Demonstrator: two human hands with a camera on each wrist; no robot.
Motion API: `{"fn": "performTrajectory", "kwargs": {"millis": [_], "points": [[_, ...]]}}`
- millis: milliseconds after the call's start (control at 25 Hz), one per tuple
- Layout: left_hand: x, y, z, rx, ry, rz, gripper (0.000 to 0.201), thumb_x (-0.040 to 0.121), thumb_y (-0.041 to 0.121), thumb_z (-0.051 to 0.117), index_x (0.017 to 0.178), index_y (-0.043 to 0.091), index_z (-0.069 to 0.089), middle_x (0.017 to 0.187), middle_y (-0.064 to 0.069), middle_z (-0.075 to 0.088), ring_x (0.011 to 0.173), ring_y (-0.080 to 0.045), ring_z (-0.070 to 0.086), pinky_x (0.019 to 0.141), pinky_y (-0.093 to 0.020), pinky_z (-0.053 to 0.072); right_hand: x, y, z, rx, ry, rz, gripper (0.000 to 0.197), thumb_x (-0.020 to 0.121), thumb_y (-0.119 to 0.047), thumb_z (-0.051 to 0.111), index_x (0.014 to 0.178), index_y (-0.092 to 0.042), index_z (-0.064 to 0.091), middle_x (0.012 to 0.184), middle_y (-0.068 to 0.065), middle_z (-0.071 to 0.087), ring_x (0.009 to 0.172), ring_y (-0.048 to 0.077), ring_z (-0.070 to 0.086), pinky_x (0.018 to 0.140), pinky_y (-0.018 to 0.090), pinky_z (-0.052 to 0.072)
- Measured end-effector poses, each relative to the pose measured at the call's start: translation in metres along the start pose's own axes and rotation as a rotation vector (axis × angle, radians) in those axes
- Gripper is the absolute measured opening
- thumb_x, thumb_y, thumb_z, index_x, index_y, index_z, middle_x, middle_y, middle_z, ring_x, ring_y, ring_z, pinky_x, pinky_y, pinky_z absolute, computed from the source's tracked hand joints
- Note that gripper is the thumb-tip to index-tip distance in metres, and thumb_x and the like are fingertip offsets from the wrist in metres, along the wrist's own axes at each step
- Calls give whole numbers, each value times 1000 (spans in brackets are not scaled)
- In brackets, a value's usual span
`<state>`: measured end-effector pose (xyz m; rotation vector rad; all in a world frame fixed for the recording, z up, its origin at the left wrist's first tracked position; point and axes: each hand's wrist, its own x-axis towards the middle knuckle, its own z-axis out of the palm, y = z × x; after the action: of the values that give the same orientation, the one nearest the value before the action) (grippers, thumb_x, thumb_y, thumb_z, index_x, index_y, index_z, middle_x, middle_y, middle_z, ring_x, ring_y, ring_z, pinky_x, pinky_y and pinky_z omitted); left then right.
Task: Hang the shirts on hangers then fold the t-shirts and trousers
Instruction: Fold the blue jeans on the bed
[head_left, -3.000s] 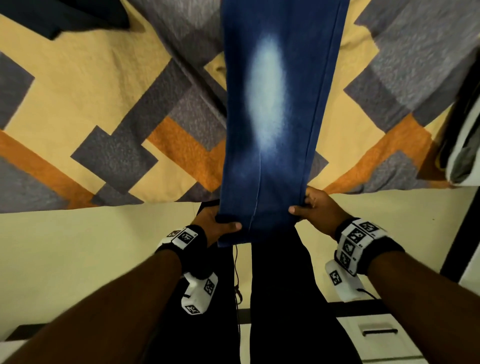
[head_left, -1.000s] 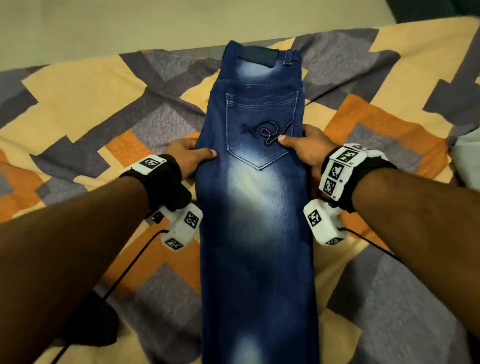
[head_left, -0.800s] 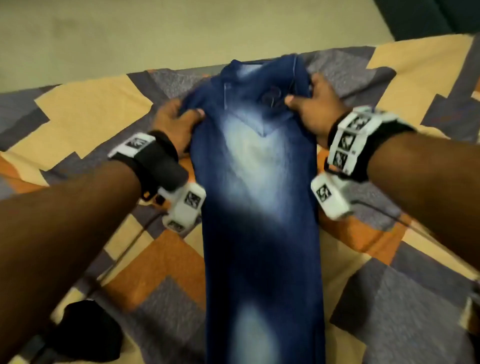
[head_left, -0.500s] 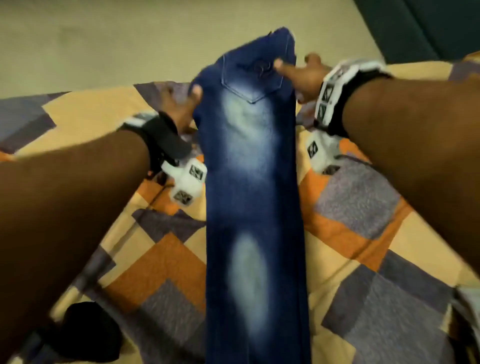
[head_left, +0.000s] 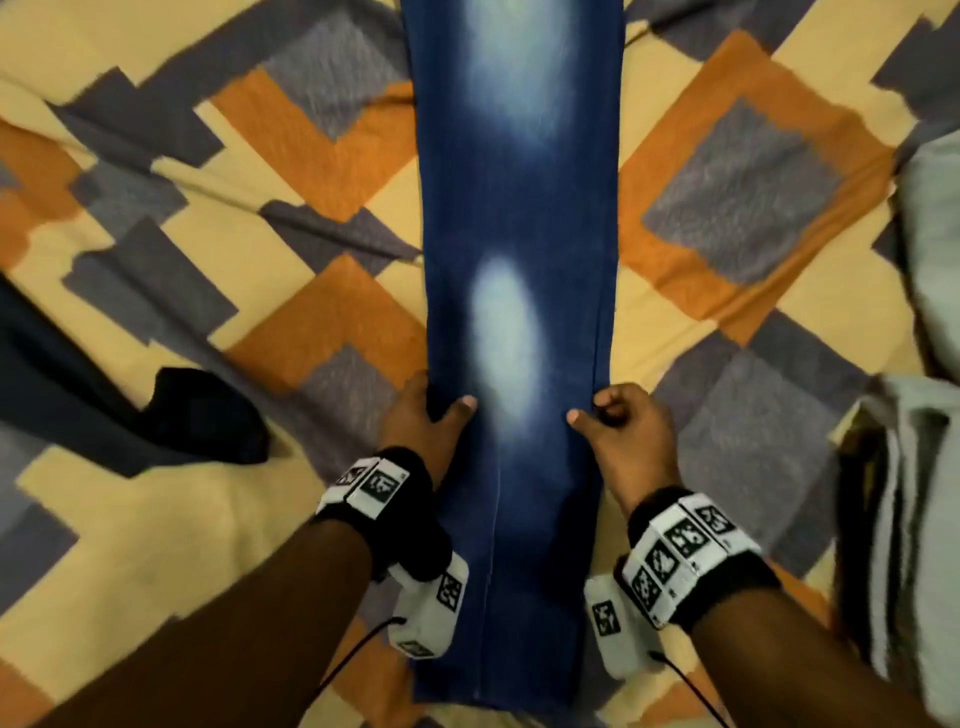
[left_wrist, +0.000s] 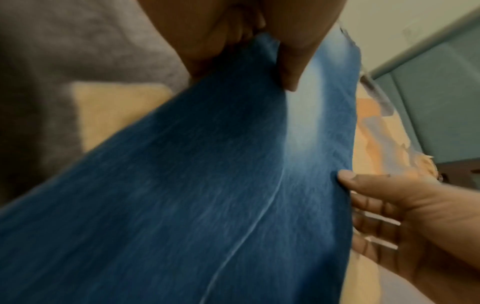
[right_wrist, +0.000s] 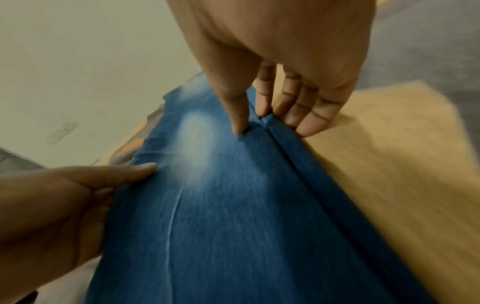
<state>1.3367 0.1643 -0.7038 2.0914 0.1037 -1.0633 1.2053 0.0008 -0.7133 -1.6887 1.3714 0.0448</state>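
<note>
Blue jeans (head_left: 519, 208) with faded pale patches lie lengthwise on the patterned bedspread (head_left: 291, 130), legs folded together and running toward me. My left hand (head_left: 423, 421) grips the left edge of the lower leg, thumb on top of the denim and fingers beneath it. My right hand (head_left: 615, 423) pinches the right edge at the same height. In the left wrist view the left hand (left_wrist: 259, 41) holds the jeans (left_wrist: 207, 185). In the right wrist view the right hand (right_wrist: 272, 82) pinches the seam fold of the jeans (right_wrist: 233, 205). The waistband is out of view.
A dark garment (head_left: 197, 415) lies on the bed to the left. A pale grey-green garment (head_left: 930, 270) is bunched at the right edge. Black cables trail from the wrist cameras near the hem.
Both hands have let go of the jeans by the back pocket and come down to grip the lower leg edges. The raised jeans now lie flat on the bed.
</note>
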Motion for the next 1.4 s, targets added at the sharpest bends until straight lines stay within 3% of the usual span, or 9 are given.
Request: {"fn": "performTrajectory", "kwargs": {"millis": [160,280,440,640,760,920,1120,1280,1400], "points": [[-50,-40,-1,-46,-66,-124,20,87,19,67,104,10,60,100,-9,66,94,-25,63,80,-34,50,-50,29,1,-96,10,-33,22,77,-14,78,84,-19,58,96,11,61,89,25,58,82,28,44],[-45,-39,-4,27,-60,-104,33,81,15,74,111,5,63,103,-9,67,91,-19,62,79,-29,49,-56,17,-1,-170,29,-160,6,85,-9,67,84,-9,62,98,15,59,94,29,57,85,26,39],[-45,-29,6,73,52,-82,50,80,24,75,123,7,56,118,-9,64,102,-23,61,86,-29,47,-69,13,0,-52,147,-148,14,90,-8,59,94,-16,49,90,7,60,81,23,56,74,25,40],[-92,-65,7,239,-85,-80,54,86,22,68,133,11,44,130,-13,56,118,-32,53,91,-31,41,-86,40,1,-107,-205,40,41,83,-10,71,118,-11,49,112,3,62,96,19,58,81,26,44],[-103,-84,-6,192,-154,-100,42,88,18,66,125,7,52,120,-8,60,112,-25,55,85,-28,40,-92,54,-10,-15,-319,164,35,77,-3,76,107,-7,60,109,6,65,98,23,62,79,29,48],[-121,-122,-2,84,-190,-183,40,85,23,69,121,8,58,115,-6,63,107,-24,60,91,-34,47,-125,99,-8,37,-536,211,31,71,-3,81,91,-21,66,108,8,70,100,26,66,86,38,53],[-168,-153,15,-15,-79,-126,39,84,24,71,117,12,56,109,-2,63,96,-20,60,84,-33,50,-174,134,-27,205,-453,266,18,84,0,69,85,-16,60,82,4,68,68,15,66,45,23,47],[-216,-171,18,-39,-154,-172,38,82,18,73,115,12,55,114,-8,64,100,-25,61,87,-39,51,-219,151,-53,78,-587,271,15,85,-1,68,90,-12,59,74,2,62,59,14,59,41,23,43],[-256,-202,13,31,-242,-170,62,78,5,75,129,18,42,126,-7,57,114,-24,56,92,-40,49,-259,174,-66,-12,-693,268,43,82,-2,72,116,-15,48,79,5,62,66,21,55,45,26,39]]}}
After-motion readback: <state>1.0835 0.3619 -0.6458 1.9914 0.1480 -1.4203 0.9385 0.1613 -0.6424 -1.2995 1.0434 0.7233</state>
